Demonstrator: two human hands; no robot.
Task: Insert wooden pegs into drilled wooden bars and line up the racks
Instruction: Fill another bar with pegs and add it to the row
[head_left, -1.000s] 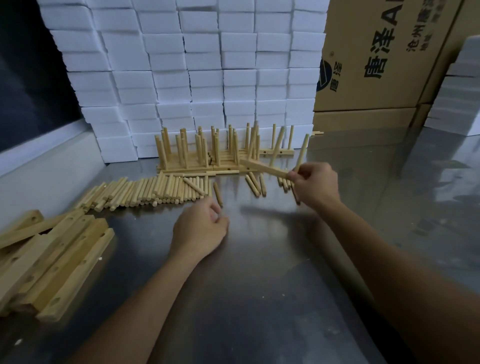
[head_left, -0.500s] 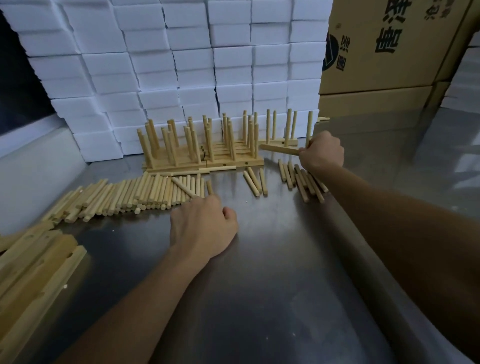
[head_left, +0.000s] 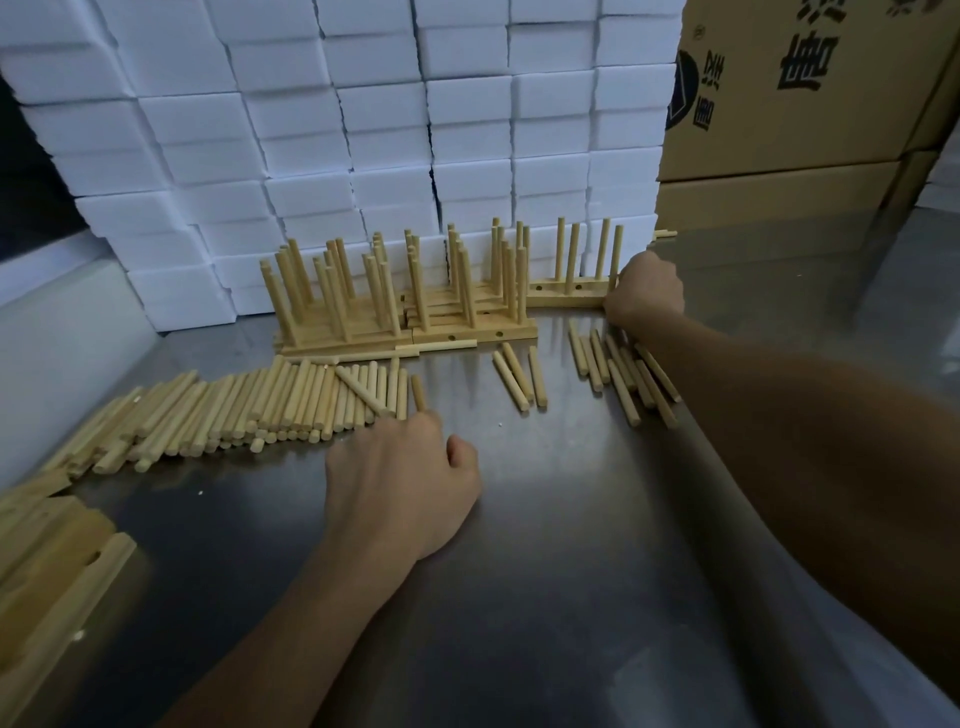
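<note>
steel table (head_left: 571, 597), foam blocks (head_left: 363, 130), cardboard boxes (head_left: 805, 104)

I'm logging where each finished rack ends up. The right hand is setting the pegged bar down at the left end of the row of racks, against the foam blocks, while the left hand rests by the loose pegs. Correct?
Not quite. In the head view the right hand holds the pegged bar at the right end of the row of racks, near the cardboard boxes. The rest stands: the left hand rests by the loose pegs.

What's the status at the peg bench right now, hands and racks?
Right hand grips the end of the pegged bar, set beside the finished racks. Left hand at the loose pegs, grip hidden. Nothing in the way.
</note>
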